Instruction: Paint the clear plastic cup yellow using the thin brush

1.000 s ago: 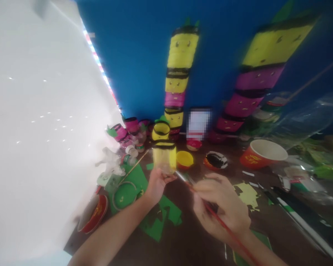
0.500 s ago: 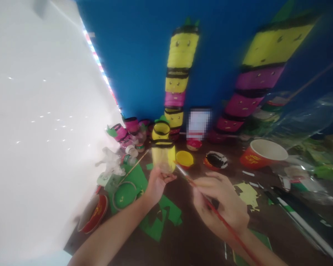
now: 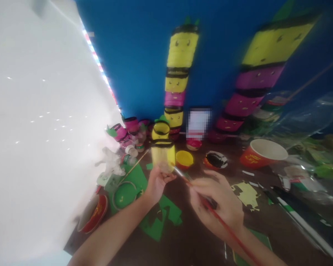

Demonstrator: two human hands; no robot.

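Note:
My left hand [image 3: 158, 183] holds a plastic cup [image 3: 163, 153] from below; it has a black rim, and yellow paint covers part of its side. In my right hand [image 3: 218, 203] is a red-handled paintbrush [image 3: 223, 223], pinched near its metal collar. The brush tip touches the lower right side of the cup. Just right of the cup stands a small tub of yellow paint [image 3: 184, 159], and beyond it a tub of black paint [image 3: 215, 160].
A red paper cup [image 3: 262, 153] stands at the right, near clear plastic. Green paper [image 3: 155, 225] and yellow scraps [image 3: 246, 194] lie on the dark table. Painted stacked cups [image 3: 183, 50] rise before the blue wall. A cut red cup [image 3: 94, 214] sits left.
My right hand has moved slightly left with the brush, and the tip now meets the side of the cup. My left hand and the cup have hardly moved.

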